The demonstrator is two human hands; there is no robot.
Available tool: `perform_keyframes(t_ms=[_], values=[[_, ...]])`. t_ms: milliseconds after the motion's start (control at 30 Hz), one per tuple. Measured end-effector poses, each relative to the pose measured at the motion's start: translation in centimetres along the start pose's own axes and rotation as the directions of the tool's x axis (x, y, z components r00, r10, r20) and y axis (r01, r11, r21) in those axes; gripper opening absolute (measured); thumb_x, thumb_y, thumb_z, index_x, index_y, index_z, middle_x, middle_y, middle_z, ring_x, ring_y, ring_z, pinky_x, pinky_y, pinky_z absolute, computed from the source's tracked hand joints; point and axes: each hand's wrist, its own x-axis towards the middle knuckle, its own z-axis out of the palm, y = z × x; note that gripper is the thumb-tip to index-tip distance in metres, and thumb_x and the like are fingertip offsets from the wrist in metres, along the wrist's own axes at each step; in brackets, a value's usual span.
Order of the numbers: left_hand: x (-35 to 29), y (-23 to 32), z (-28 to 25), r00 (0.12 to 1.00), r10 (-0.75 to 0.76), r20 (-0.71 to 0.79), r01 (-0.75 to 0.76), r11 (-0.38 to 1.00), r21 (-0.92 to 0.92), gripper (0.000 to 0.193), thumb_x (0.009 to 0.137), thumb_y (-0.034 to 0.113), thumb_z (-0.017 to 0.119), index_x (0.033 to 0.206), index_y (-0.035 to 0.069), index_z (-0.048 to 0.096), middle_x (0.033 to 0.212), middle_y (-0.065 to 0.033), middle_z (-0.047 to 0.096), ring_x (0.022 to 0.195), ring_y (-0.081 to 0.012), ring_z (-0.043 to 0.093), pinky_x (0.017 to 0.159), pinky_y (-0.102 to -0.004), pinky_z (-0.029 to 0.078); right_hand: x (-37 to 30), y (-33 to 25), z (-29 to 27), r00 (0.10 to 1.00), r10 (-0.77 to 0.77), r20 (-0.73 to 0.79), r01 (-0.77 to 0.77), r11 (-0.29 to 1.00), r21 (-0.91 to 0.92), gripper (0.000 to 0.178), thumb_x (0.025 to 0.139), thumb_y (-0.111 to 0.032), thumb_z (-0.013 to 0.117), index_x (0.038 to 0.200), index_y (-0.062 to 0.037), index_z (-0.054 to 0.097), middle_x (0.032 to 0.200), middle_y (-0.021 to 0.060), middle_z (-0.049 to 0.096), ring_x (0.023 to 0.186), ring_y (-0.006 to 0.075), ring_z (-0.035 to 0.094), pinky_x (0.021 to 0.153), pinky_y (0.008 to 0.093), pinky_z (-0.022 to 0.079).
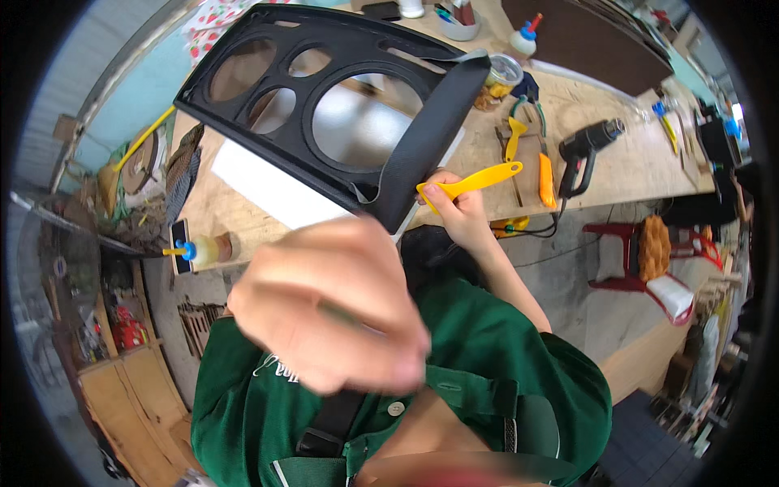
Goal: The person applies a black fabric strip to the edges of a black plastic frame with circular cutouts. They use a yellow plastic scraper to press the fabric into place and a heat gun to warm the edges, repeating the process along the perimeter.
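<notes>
One black panel [296, 150] lies on the left half of the plywood counter [641, 183], one corner near the near edge. It is a stiff, matte frame with a raised rim and four round holes: one large, one medium, two smaller. Along its right end runs one flap [430, 138] of black, leather-like sheet, smooth and curling at both ends. One flat white board [264, 187] shows beneath the panel's near side.

There are two yellow spatulas, both seemingly plastic. The right hand [458, 211] grips one, the held spatula [487, 176], thumb pressed over its broad end, with the holed handle pointing toward the counter's right end. That hand is just beside the flap; whether the blade touches it I cannot tell. The left hand [333, 300] is raised in front of the near edge, badly blurred; its fingers curl inward, but I cannot tell how tightly or whether they hold anything.

The second spatula [514, 138] lies on the counter, right of the panel, beside one pair of green-handled pliers [540, 114]. Nearer the near edge are one slim orange cutter [547, 178] and one black, pistol-shaped heat gun [586, 144]. Two squeeze bottles stand apart: an amber bottle [209, 250] with a blue cap at the near left corner, and a whitish bottle [523, 42] with a red tip toward the far edge, behind one clear round jar [505, 71].
</notes>
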Motion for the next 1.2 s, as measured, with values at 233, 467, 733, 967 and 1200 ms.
perform_keyframes(t_ms=[233, 467, 733, 967, 1200], values=[[0.5, 0.7, 4.0, 0.922, 0.363, -0.131, -0.371, 0.928, -0.039, 0.022, 0.1, 0.013, 0.055, 0.112, 0.028, 0.066, 0.093, -0.0013, 0.07, 0.066, -0.0193, 0.054, 0.056, -0.0303, 0.037, 1.2, -0.3, -1.6, 0.988, 0.056, 0.141, -0.045, 0.996, -0.081, 0.018, 0.099, -0.012, 0.059, 0.089, 0.0005, 0.067, 0.085, 0.0021, 0.06, 0.078, 0.0082, 0.054, 0.071, 0.024, 0.042], [-0.7, 0.8, 6.4, 0.884, 0.413, -0.217, -0.28, 0.842, 0.462, 0.043, 0.106, 0.019, 0.04, 0.143, 0.04, 0.045, 0.095, -0.0005, 0.071, 0.058, -0.0193, 0.051, 0.055, -0.0336, 0.035, 1.4, 0.0, -2.0, 0.985, 0.046, 0.166, -0.031, 0.996, -0.089, 0.019, 0.099, -0.015, 0.06, 0.091, 0.0011, 0.066, 0.084, 0.0025, 0.062, 0.076, 0.0073, 0.052, 0.071, 0.023, 0.041], [-1.3, 2.1, 6.6, 0.923, 0.261, -0.284, -0.153, 0.924, 0.351, 0.027, 0.088, 0.036, 0.069, 0.1, 0.012, 0.073, 0.093, 0.0012, 0.062, 0.051, -0.0175, 0.05, 0.054, -0.0311, 0.032, 1.5, 0.0, -2.0, 0.987, 0.0, 0.162, 0.018, 0.994, -0.109, 0.019, 0.098, -0.014, 0.062, 0.088, 0.0015, 0.067, 0.083, 0.003, 0.062, 0.076, 0.0077, 0.053, 0.071, 0.0234, 0.042], [-1.2, 1.5, 6.0, 0.908, 0.214, -0.36, -0.214, 0.976, 0.038, 0.025, 0.087, 0.028, 0.074, 0.081, 0.005, 0.067, 0.091, -0.0019, 0.062, 0.052, -0.0174, 0.05, 0.053, -0.0312, 0.033, 1.4, 0.1, -2.0, 0.987, 0.01, 0.159, 0.007, 0.994, -0.109, 0.019, 0.098, -0.013, 0.061, 0.088, 0.0012, 0.067, 0.083, 0.0029, 0.061, 0.077, 0.008, 0.053, 0.071, 0.023, 0.041], [2.2, -0.2, 8.6, 0.809, 0.301, -0.505, -0.377, 0.925, -0.052, 0.021, 0.095, 0.023, 0.065, 0.085, 0.005, 0.066, 0.083, -0.0059, 0.058, 0.057, -0.0127, 0.043, 0.05, -0.0243, 0.032, 1.2, 0.3, -1.9, 0.994, 0.015, 0.111, 0.002, 0.988, -0.153, 0.019, 0.099, -0.015, 0.059, 0.088, -0.0004, 0.066, 0.086, 0.0026, 0.062, 0.076, 0.0076, 0.051, 0.073, 0.0241, 0.04]])
